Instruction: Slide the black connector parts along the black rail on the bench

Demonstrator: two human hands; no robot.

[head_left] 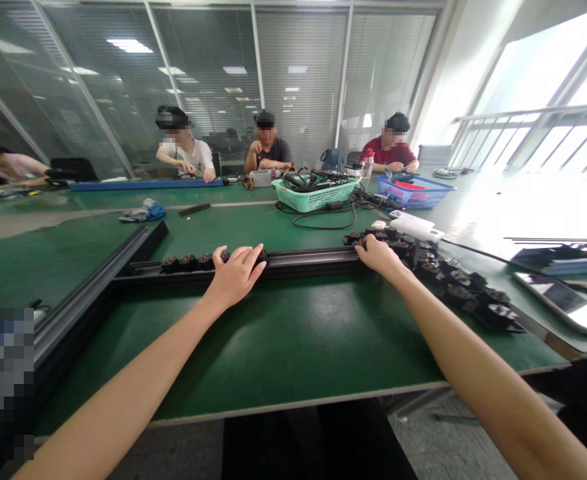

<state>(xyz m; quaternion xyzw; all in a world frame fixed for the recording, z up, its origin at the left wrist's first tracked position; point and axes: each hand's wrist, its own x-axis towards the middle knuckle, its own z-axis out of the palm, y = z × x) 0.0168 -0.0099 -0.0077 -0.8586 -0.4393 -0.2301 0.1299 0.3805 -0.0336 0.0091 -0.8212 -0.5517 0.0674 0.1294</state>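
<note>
Forearms (138,383) span the green tabletop (303,333). Left hand (237,272), fingers fanned, covers part of the black blocks (187,263) along the rail (318,259); right hand (374,255), narrower, meets the rail's far end, beside more blocks (460,283) rightward. I cannot tell whether either grips.

Desk (293,347), green-topped, bearing, by position from the mint-green basket (317,199):
- Right: blue basket (417,198).
- In front: black cord (318,229), looped; beyond it, long black rail (318,265), lying crosswise.
- Front right: white device (416,227); cluster of small black parts (466,288); farther out, dark glossy slab (566,300).
- Left: short dark strip (194,209); past it, grey-and-blue bundle (144,211).
- Far left: blue beam (133,185).
</note>
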